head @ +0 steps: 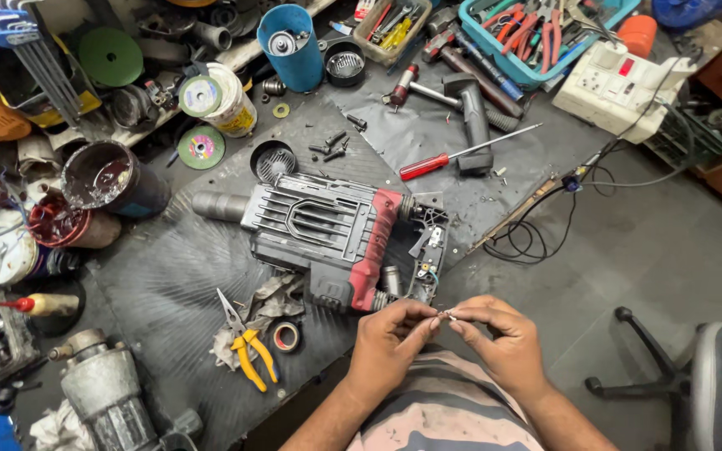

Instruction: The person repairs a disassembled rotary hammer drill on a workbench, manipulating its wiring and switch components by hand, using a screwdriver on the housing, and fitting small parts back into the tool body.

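Note:
A grey and red demolition hammer (327,238) lies on a black ribbed mat (169,284), its handle end open with wires showing. Just below that end my left hand (390,338) and my right hand (499,338) meet fingertip to fingertip, pinching a small wire end (447,315) between them. The piece is too small to make out further.
Yellow-handled pliers (248,351), a rag and a tape roll (286,336) lie left of my hands. A red screwdriver (461,154), loose screws (332,144), a blue cup (294,46), tool trays, a white socket box (616,83) with cables, and a chair (712,376) surround the mat.

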Demonstrator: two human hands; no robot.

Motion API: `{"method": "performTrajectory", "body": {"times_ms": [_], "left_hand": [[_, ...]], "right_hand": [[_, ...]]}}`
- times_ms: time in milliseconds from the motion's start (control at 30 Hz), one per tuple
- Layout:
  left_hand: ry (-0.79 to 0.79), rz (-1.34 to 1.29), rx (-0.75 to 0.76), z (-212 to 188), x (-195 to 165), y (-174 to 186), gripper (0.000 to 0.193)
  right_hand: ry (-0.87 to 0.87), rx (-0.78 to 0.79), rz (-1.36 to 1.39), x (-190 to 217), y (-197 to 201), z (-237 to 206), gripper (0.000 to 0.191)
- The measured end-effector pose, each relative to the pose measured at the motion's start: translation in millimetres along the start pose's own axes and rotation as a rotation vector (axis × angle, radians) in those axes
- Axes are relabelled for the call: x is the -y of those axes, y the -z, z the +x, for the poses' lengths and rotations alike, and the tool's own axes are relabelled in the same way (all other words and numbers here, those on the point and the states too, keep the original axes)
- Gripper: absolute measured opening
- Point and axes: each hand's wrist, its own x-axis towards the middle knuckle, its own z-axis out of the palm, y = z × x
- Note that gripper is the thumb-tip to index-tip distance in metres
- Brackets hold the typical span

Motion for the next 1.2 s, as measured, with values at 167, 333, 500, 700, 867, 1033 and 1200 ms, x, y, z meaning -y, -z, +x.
{"method": "performTrajectory", "body": {"times_ms": [167,333,500,700,867,1033,1200], "left_hand": [[-0.079,0.123,-0.018,4,-2,-9,0.012],[-0.092,0.182,-0.074,1,1,-19,0.012],[-0.132,0.243,-0.1,0,1,-21,0.013],[-0.08,0.46,-0.068,-1,-29,-16,0.014],[-0.372,0.809,0.239,8,-75,14,0.033],[-0.535,1.133,0.641,32,-91,26,0.022],[-0.566,1.003,0.716,43,-91,29,0.016]], "right_hand": [[0.02,0.066,0.02,-18,7,12,0.014],[-0.001,0.155,0.156,-34,15,18,0.015],[-0.029,0.248,0.222,-35,19,25,0.015],[-0.058,0.34,0.203,-26,14,30,0.017],[0.027,0.43,0.143,-20,13,34,0.017],[-0.045,0.525,0.139,-15,10,37,0.016],[-0.034,0.521,0.147,-13,5,35,0.017]]}}
